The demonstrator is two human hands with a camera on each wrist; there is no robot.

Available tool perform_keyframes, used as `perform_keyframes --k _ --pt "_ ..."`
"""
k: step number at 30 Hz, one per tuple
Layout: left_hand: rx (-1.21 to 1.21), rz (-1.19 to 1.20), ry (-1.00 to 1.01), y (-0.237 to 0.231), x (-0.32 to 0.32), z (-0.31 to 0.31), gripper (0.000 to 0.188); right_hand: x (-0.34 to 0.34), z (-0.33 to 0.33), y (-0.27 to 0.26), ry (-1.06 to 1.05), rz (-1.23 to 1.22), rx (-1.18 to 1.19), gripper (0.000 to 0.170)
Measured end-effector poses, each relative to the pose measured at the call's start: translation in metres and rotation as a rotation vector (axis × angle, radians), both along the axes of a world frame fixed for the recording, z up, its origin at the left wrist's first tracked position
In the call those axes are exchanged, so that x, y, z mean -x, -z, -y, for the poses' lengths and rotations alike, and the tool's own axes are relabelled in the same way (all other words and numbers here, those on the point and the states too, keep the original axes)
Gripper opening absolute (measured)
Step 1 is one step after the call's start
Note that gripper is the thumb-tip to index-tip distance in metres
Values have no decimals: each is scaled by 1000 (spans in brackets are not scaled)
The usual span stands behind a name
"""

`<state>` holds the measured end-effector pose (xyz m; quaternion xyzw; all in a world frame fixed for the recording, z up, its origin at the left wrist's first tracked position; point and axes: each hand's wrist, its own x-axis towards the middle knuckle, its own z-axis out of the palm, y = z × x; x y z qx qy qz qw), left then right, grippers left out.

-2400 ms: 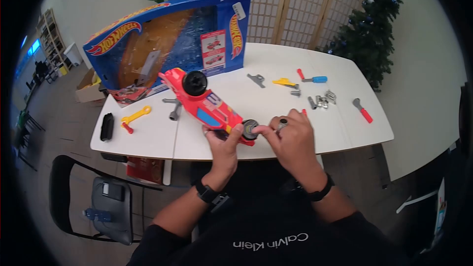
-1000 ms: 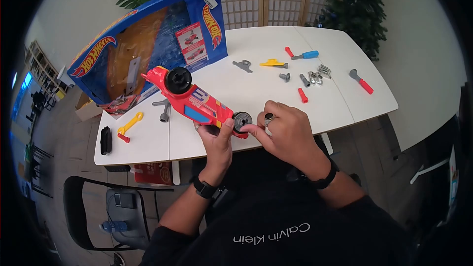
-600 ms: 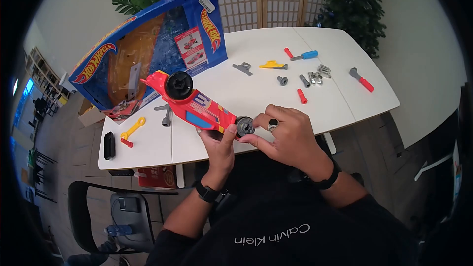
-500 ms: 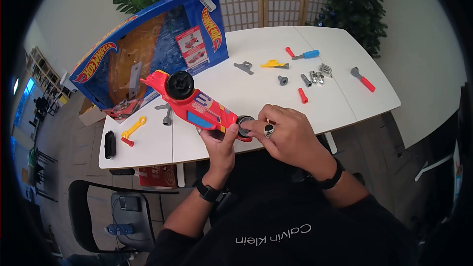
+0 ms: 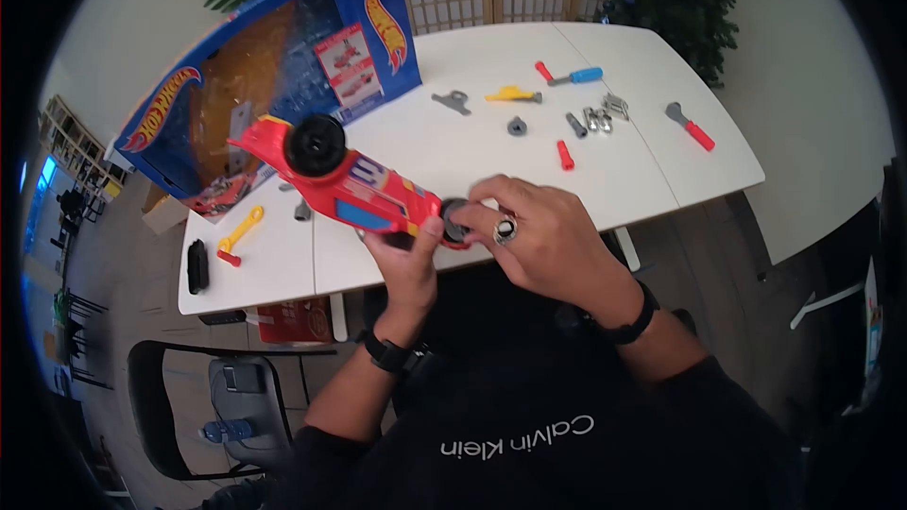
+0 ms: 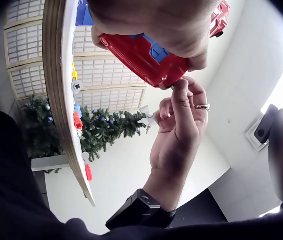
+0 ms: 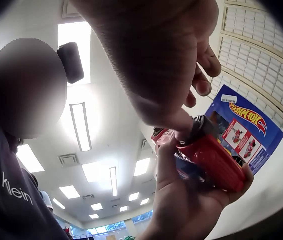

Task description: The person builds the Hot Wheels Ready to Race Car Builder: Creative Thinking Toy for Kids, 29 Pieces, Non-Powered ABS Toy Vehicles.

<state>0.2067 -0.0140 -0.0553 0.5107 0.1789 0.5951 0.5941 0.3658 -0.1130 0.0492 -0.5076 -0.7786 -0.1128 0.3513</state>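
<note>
A white counter [image 5: 435,157] runs across. At its left end lie a hollow black part [image 5: 196,266] and a yellow wrench [image 5: 248,225], a short red bolt [image 5: 230,258] by its lower end. A blue Hot Wheels box [image 5: 397,0] stands behind, probably set back for working room. Before it, a red toy car [image 5: 351,191] is held raised and slanting. The left hand [image 5: 404,269] has its grip round the car's near end, likely steadying it and presenting the near wheel [image 7: 202,125]. The right hand [image 5: 553,238] keeps a narrow grip, thumb and finger pinching that wheel; its fingers partly hide the contact. Beyond lie a red bolt [image 5: 565,155], chrome pieces [image 5: 599,119] and a blue-handled screwdriver [image 5: 584,76], seemingly spread out for easy picking; farthest right, a red-handled tool [image 5: 694,132].
</note>
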Motion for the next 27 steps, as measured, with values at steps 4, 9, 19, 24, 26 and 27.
perform_keyframes --k 4,9,19,24,26,27 --pt "49 44 4 8 5 -3 73 9 -1 21 -4 -80 -95 16" --pt "-133 23 -151 5 -3 3 85 19 2 23 34 -288 -92 18" --pt "-205 81 -244 4 -8 7 82 22 -7 42 44 -545 24 24" --pt "-229 53 -167 1 -2 17 80 24 0 50 -43 -720 -30 24" --pt "-227 8 -184 6 0 16 81 26 -2 49 -15 -766 53 21" --pt "-311 -92 -234 8 1 15 84 28 -3 49 -17 -765 33 19"
